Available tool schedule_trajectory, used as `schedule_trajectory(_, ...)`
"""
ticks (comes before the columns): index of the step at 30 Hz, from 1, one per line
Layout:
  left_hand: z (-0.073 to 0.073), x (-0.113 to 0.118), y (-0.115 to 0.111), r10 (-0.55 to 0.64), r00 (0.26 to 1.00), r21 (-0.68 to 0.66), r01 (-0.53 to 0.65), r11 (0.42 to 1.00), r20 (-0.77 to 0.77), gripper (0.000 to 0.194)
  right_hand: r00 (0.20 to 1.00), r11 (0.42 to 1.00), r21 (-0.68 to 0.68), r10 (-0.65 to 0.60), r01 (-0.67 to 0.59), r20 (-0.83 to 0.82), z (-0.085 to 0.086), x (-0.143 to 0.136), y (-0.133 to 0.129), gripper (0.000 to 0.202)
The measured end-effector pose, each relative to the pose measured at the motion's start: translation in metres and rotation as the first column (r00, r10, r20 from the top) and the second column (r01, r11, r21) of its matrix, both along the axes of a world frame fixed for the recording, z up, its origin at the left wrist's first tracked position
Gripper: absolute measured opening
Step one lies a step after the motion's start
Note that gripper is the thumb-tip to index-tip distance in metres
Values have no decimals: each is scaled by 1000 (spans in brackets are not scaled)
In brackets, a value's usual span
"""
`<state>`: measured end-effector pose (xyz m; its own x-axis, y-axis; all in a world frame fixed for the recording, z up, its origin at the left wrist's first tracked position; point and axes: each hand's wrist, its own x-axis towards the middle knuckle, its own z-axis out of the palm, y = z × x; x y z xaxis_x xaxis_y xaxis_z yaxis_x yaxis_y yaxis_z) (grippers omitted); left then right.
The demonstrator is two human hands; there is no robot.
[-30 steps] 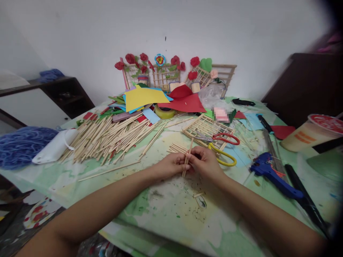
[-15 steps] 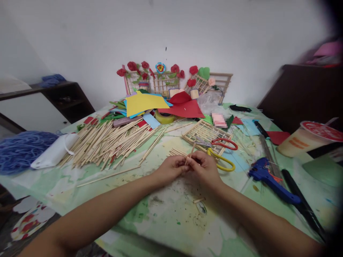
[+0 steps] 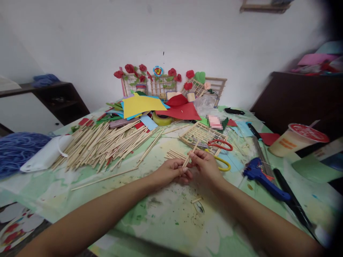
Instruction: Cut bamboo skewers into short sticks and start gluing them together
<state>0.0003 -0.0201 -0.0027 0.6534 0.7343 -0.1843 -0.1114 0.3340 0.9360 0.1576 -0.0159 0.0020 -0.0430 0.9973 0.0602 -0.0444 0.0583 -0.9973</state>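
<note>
Between my two hands, over the near middle of the table, a short thin wooden stick [image 3: 195, 145] slants up to the right. My left hand [image 3: 174, 174] is closed around its lower end, with the thumb on top. The fingers of my right hand [image 3: 205, 165] pinch it higher up. Whether a second stick lies against it, I cannot tell. Just behind my hands lie several cut sticks [image 3: 174, 154] in a row. Scissors [image 3: 223, 164] with one red and one yellow handle rest beyond my right hand, partly over a stick lattice [image 3: 199, 134].
A big heap of sticks [image 3: 107, 146] spreads to the left, beside a white glue bottle [image 3: 45, 153] and blue yarn [image 3: 21, 151]. Coloured paper [image 3: 144, 105] and tape [image 3: 162, 119] lie behind. On the right are a blue glue gun [image 3: 265, 180] and a drink cup [image 3: 289, 141].
My hands have drawn slightly apart, and the stick shows more between them, pointing up and right. The whole view has shifted a little to the right.
</note>
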Motion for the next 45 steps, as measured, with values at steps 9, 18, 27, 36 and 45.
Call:
schedule_trajectory(9,-2,1,2,109,991,116,-100,988,-80,35,987,992,112,-66,49,149,3,6,2,24)
schedule_trajectory(18,-4,-1,6,143,982,214,-114,970,-122,37,837,970,236,-79,-61,542,0,2,-6,17)
schedule_trajectory(27,-10,-3,8,117,981,250,-75,965,-156,35,795,967,247,-98,-67,599,2,3,-6,21)
schedule_trajectory(36,-8,-2,8,134,978,162,-108,981,-158,34,766,971,236,-123,-39,631,6,1,-8,16)
schedule_trajectory(45,-8,-2,7,99,983,177,-71,982,-153,33,804,983,174,-56,-60,591,5,2,-6,15)
